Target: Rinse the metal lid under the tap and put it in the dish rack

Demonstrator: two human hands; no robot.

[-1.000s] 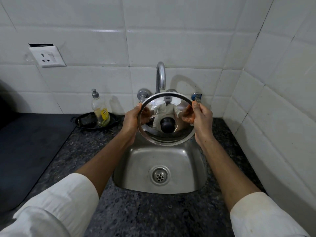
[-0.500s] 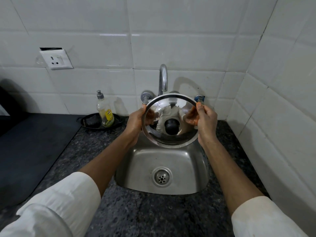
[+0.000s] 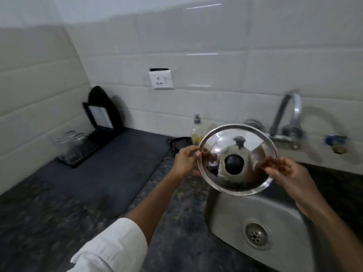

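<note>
1. Two hands hold the metal lid by its rim above the near-left edge of the sink, tilted up so its shiny face and dark knob point at the camera.
2. The left hand pinches the left rim firmly; the right hand has loose fingertips on the right rim, and blur hides whether it truly grips.
3. The tap stands far right of the lid, with no water visible.
4. The dish rack, already holding glasses, sits well apart to the far left, so the left hand is nearer and likely carries the lid across the counter.
</note>
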